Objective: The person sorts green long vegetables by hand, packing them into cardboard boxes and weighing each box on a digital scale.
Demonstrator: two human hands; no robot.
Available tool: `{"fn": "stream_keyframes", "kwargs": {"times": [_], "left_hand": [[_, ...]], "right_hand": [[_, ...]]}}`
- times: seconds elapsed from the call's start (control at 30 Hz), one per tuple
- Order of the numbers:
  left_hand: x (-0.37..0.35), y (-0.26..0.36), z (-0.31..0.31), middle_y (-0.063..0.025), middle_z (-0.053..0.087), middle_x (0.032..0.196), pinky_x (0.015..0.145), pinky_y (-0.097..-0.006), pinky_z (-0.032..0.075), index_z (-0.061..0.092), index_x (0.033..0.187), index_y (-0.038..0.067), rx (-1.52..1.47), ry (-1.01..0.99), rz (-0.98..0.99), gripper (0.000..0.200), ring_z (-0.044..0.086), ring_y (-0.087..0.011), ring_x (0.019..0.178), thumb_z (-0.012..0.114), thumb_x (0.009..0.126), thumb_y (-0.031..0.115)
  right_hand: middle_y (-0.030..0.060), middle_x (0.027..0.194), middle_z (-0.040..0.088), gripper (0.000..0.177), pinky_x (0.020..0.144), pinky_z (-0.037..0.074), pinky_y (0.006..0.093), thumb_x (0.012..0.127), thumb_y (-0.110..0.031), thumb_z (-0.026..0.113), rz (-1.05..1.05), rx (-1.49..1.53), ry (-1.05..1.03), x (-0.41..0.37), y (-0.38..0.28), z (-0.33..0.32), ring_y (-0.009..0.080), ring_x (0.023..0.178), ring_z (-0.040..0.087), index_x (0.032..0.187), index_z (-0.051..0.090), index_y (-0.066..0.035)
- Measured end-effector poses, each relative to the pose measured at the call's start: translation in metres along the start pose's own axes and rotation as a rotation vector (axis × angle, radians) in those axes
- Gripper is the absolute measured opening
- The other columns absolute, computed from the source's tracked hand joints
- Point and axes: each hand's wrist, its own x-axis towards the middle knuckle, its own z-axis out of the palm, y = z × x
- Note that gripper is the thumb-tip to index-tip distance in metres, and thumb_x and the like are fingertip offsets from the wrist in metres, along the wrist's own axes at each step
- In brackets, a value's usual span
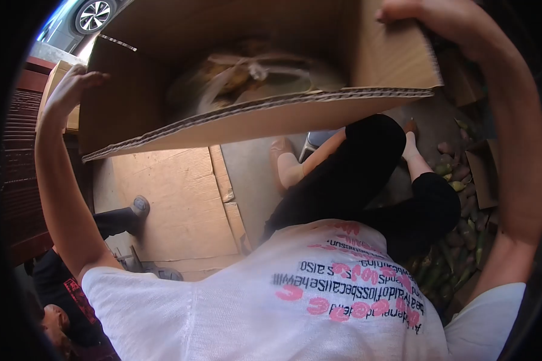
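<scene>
A large open cardboard box (259,123) is lifted in front of me, its inside facing me and its near flap tilted down. My left hand (72,90) grips its left side, fingers bent over the edge. My right hand (430,21) is closed over the upper right edge. Inside lies a knotted clear plastic bag (256,72) with yellowish-brown contents, blurred and hard to make out.
Flattened cardboard (168,204) covers the floor at left. Another person's shoe (140,206) rests on it, and that person's hand (55,319) shows lower left. Green and brown produce (457,253) is heaped at right beside a small carton (483,171). A car wheel (94,16) appears upper left.
</scene>
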Motion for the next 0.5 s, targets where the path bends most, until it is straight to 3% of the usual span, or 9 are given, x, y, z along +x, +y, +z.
{"fn": "stream_keyframes", "kwargs": {"times": [0.07,0.17,0.2,0.23,0.27,0.3,0.33,0.43,0.5], "left_hand": [[0.003,-0.027,-0.022,-0.0053,0.062,0.081,0.062,-0.0249,0.044,0.056,0.099,-0.001,0.2,-0.003,-0.126,0.041,0.057,-0.0108,0.07,0.066,0.078,0.032],[0.051,-0.151,-0.054,-0.0027,0.059,0.069,0.055,-0.0292,0.042,0.062,0.082,0.001,0.478,-0.266,-0.006,0.021,0.055,-0.0107,0.064,0.061,0.08,0.022],[0.053,-0.165,-0.05,-0.0077,0.061,0.075,0.059,-0.032,0.045,0.062,0.084,0.0,0.555,-0.229,-0.049,0.025,0.058,-0.0157,0.07,0.064,0.079,0.025],[0.043,-0.176,-0.033,-0.0128,0.062,0.081,0.064,-0.0349,0.047,0.063,0.087,-0.001,0.617,-0.142,-0.143,0.03,0.06,-0.0206,0.076,0.066,0.078,0.027],[0.04,-0.19,-0.02,-0.0179,0.064,0.086,0.069,-0.0377,0.05,0.063,0.089,-0.002,0.67,-0.074,-0.234,0.035,0.063,-0.0256,0.082,0.068,0.077,0.029],[0.033,-0.206,-0.008,-0.0229,0.065,0.092,0.073,-0.0406,0.052,0.063,0.092,-0.003,0.702,-0.044,-0.326,0.04,0.066,-0.0306,0.088,0.071,0.075,0.032],[0.032,-0.236,0.0,-0.0229,0.065,0.097,0.076,-0.0424,0.051,0.065,0.093,-0.001,0.763,-0.028,-0.39,0.042,0.063,-0.0356,0.095,0.075,0.072,0.034],[0.018,-0.262,0.038,-0.0183,0.065,0.104,0.084,-0.0421,0.049,0.067,0.099,0.005,0.786,-0.072,-0.621,0.043,0.061,-0.0333,0.102,0.073,0.074,0.039],[0.012,-0.295,0.066,-0.0165,0.064,0.108,0.083,-0.0413,0.049,0.066,0.104,0.008,0.804,-0.027,-0.704,0.044,0.061,-0.0323,0.102,0.071,0.076,0.042]], "right_hand": [[0.0123,0.077,0.063,0.031,0.062,0.047,0.0327,0.074,-0.022,0.066,-0.184,0.041,-0.117,0.029,-0.011,0.034,0.0193,0.068,0.06,0.087,0.064,0.007],[0.0172,0.087,0.066,0.038,0.072,0.05,0.0362,0.073,-0.028,0.06,-0.318,0.115,-0.286,0.083,-0.021,0.125,0.0271,0.08,0.064,0.096,0.067,0.002],[0.0194,0.097,0.065,0.036,0.081,0.05,0.0394,0.072,-0.024,0.058,-0.209,0.087,-0.382,0.077,-0.038,0.136,0.0307,0.093,0.064,0.098,0.067,-0.001],[0.0201,0.106,0.063,0.035,0.088,0.048,0.0426,0.07,-0.019,0.057,-0.248,0.157,-0.325,0.086,-0.041,0.18,0.0327,0.103,0.06,0.099,0.067,-0.003],[0.0204,0.11,0.062,0.03,0.088,0.048,0.0422,0.072,-0.018,0.057,-0.174,0.242,-0.347,0.096,-0.05,0.236,0.0338,0.105,0.059,0.097,0.068,-0.004],[0.0181,0.105,0.064,0.024,0.086,0.049,0.0426,0.074,-0.016,0.057,-0.137,0.253,-0.158,0.091,-0.063,0.284,0.0335,0.103,0.061,0.093,0.069,-0.007],[0.015,0.099,0.067,0.02,0.084,0.049,0.0418,0.075,-0.015,0.057,-0.144,0.217,-0.33,0.093,-0.073,0.298,0.0311,0.099,0.062,0.089,0.07,-0.009],[0.012,0.097,0.068,0.017,0.08,0.049,0.0392,0.077,-0.012,0.058,-0.096,0.235,-0.395,0.104,-0.095,0.378,0.0276,0.097,0.064,0.089,0.071,-0.011],[0.013,0.1,0.067,0.025,0.083,0.048,0.0409,0.084,-0.028,0.057,-0.154,0.264,-0.516,0.119,-0.096,0.387,0.0291,0.1,0.063,0.096,0.069,-0.008]]}}
